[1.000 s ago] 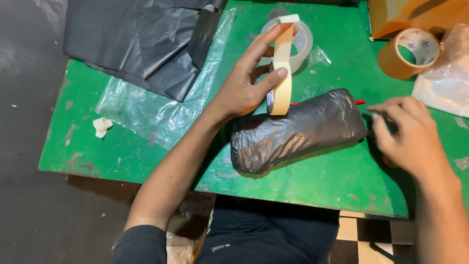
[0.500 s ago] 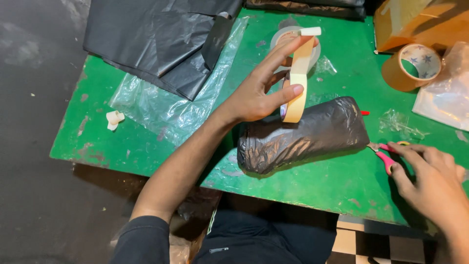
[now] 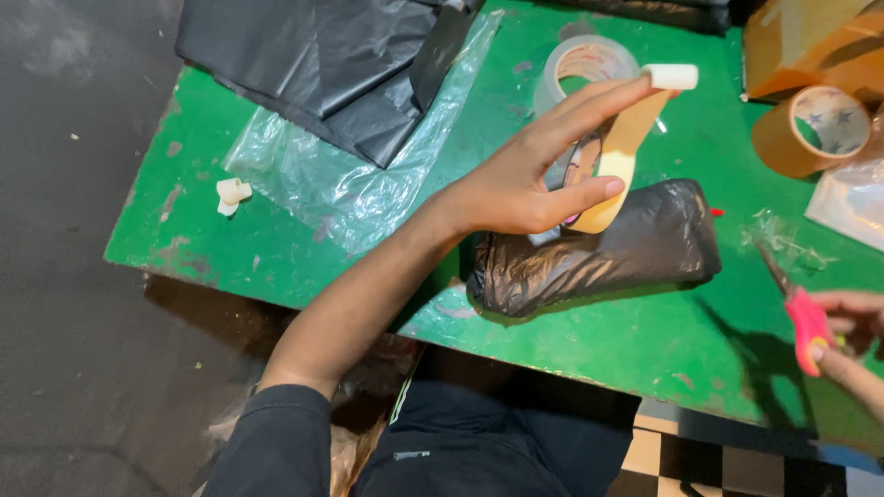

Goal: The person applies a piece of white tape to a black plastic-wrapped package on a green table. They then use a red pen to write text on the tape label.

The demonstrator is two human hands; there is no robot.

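Note:
My left hand (image 3: 534,175) holds a strip of beige tape (image 3: 619,156) stretched between forefinger and thumb, above a parcel wrapped in black plastic (image 3: 599,248) that lies on the green table (image 3: 276,248). A clear tape roll (image 3: 589,64) sits just behind the hand; the strip seems to come from it. At the right edge my right hand (image 3: 852,322) grips pink-handled scissors (image 3: 801,313), blades pointing up-left toward the parcel, a short way off it.
Black plastic sheets (image 3: 322,64) and a clear plastic bag (image 3: 341,175) lie at the table's back left. A brown tape roll (image 3: 810,129) and a cardboard box (image 3: 810,37) are at the back right. A crumpled tape scrap (image 3: 230,193) is near the left edge.
My right hand left the parcel's right end, picked up the pink scissors and drew back to the right edge. My left hand kept the tape strip stretched.

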